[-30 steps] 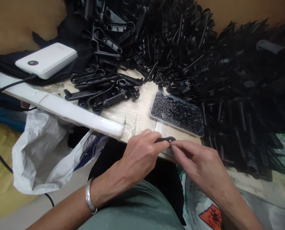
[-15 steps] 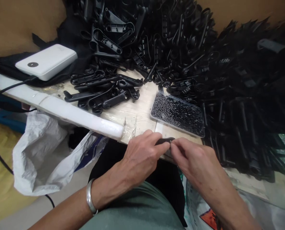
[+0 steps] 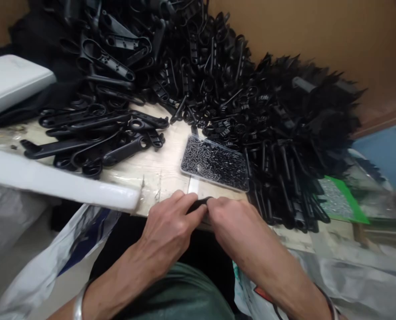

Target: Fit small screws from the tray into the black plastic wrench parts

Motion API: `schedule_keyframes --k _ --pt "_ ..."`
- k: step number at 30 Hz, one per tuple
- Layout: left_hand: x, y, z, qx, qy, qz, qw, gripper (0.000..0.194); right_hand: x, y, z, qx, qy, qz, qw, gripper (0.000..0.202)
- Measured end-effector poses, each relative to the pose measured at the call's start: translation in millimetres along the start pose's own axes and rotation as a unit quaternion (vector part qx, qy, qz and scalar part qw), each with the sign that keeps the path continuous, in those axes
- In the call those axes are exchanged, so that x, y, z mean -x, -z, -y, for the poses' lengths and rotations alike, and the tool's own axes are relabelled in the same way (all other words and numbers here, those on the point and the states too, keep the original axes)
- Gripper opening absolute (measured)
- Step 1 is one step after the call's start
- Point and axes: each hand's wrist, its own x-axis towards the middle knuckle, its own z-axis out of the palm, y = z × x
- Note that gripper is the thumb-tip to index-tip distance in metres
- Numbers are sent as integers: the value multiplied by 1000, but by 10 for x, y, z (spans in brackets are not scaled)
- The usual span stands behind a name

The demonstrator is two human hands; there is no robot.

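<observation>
My left hand [image 3: 173, 218] is closed on a small black plastic part [image 3: 199, 204] at the table's front edge. My right hand [image 3: 233, 218] meets it at the part's right end, fingers curled in, their tips hidden, so what they hold cannot be made out. Just beyond both hands lies a clear tray [image 3: 214, 162] full of tiny dark pieces. Several long black plastic parts [image 3: 94, 133] lie in a loose group to the left of the tray.
Behind the tray rises a large heap of black parts [image 3: 214, 66], reaching far right. A white power bank [image 3: 16, 82] and a white foam strip [image 3: 58, 180] are at left. A green-edged bag [image 3: 341, 200] and a blue container [image 3: 387, 155] stand at right.
The view has turned to the right, bringing the blue container into sight. My right hand has rolled over, its fingers now tucked closer against the black part and my left hand.
</observation>
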Motion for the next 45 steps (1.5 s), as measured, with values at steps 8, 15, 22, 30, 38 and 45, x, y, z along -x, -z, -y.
schedule_keyframes --k 8,15,22,30,38,45 --pt "7 -48 38 -10 -39 -53 998 30 25 -130 -152 11 40 30 999 27" --pt "8 -30 27 -10 -41 -23 999 26 -50 41 72 79 -3 60 995 30" --pt "1 -55 52 77 -28 -87 993 24 -126 68 52 40 35 59 997 29" --pt "12 -31 41 82 55 -24 995 3 -228 -26 -388 -119 27 118 985 25" --pt "11 -42 55 70 53 -31 996 19 -189 -47 -132 -62 60 33 996 25" --pt "26 34 40 -38 -18 35 999 30 -267 31 -364 -139 -21 163 977 29"
